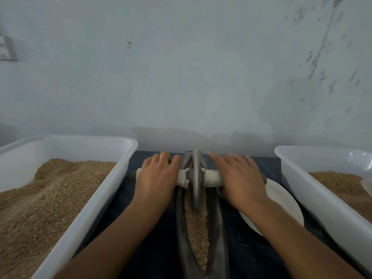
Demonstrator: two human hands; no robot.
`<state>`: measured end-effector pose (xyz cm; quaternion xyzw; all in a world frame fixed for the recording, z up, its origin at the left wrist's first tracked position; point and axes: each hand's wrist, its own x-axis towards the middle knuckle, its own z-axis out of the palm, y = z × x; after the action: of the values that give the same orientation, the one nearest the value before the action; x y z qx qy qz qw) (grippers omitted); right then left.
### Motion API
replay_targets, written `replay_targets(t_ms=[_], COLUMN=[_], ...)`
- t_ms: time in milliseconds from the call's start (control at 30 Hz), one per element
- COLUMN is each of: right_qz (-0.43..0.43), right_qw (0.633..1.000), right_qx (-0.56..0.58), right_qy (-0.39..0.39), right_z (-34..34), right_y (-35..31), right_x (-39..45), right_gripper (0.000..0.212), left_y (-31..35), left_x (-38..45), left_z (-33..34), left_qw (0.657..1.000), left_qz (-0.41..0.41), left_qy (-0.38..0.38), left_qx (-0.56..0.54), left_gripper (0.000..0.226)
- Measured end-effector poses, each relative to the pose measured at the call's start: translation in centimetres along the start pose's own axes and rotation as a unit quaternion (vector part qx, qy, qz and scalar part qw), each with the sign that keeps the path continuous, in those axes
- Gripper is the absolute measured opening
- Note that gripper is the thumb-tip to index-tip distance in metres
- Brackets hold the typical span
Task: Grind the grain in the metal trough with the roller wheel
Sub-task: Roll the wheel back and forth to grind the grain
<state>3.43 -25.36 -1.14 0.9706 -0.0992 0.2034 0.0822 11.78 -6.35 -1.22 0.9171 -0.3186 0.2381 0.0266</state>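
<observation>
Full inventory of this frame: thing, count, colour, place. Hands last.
trough: 1, grey metal, centre, running toward the wall
grain: tan, along the trough
wheel: 1, grey, upright in the trough's far half
axle: 1, white-wrapped, through the wheel
tubs: 2, white, left and right, both holding tan grain
plate: 1, white, right of trough, partly under the right forearm
cloth: dark blue, under everything
wall: pale grey, behind
hands: left and right, palms down on the axle, either side of the wheel
</observation>
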Motion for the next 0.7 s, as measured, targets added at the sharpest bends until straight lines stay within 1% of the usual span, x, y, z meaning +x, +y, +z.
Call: replay_targets(t_ms=[100, 200, 267, 300, 367, 400, 467, 567, 700], right_qz=[0.056, 0.041, 0.016, 0.005, -0.008, -0.013, -0.026, -0.05, -0.057], right_qw=[0.998, 0.999, 0.999, 0.997, 0.99, 0.985, 0.976, 0.964, 0.956], right_qx=[-0.028, -0.019, 0.004, 0.011, 0.019, 0.018, -0.007, -0.051, -0.04], right_qy=[0.018, 0.008, -0.045, -0.081, -0.143, -0.171, -0.217, -0.257, -0.285], right_z=[0.4, 0.0, -0.9, -1.4, -2.7, -3.4, -5.0, -7.5, -9.9], right_y=[-1.0, -0.8, -0.2, 0.1, 0.4, 0.3, 0.0, -0.6, -0.9], right_x=[0.0, 0.0, -0.2, -0.3, -0.9, -1.2, -1.8, -2.5, -3.4], right_gripper=[0.095, 0.092, 0.085, 0.078, 0.057, 0.048, 0.035, 0.026, 0.013], left_y=[-0.3, -0.1, 0.1, 0.3, 0.6, 0.7, 1.1, 1.8, 2.8], left_x=[-0.2, -0.3, -0.3, -0.3, -0.7, -0.9, -1.6, -2.5, -3.6], left_z=[0.2, -0.1, -0.7, -1.2, -2.0, -2.5, -3.5, -5.2, -7.2], left_qw=[1.0, 1.0, 0.999, 0.998, 0.995, 0.992, 0.987, 0.98, 0.972], left_qz=[-0.007, -0.008, -0.008, -0.009, -0.006, -0.002, 0.004, 0.0, 0.001], left_qy=[0.014, -0.007, -0.045, -0.064, -0.102, -0.121, -0.157, -0.193, -0.225], left_qx=[-0.007, -0.002, 0.005, 0.007, 0.014, 0.02, 0.035, 0.045, 0.066], left_gripper=[0.057, 0.058, 0.052, 0.045, 0.033, 0.029, 0.025, 0.019, 0.019])
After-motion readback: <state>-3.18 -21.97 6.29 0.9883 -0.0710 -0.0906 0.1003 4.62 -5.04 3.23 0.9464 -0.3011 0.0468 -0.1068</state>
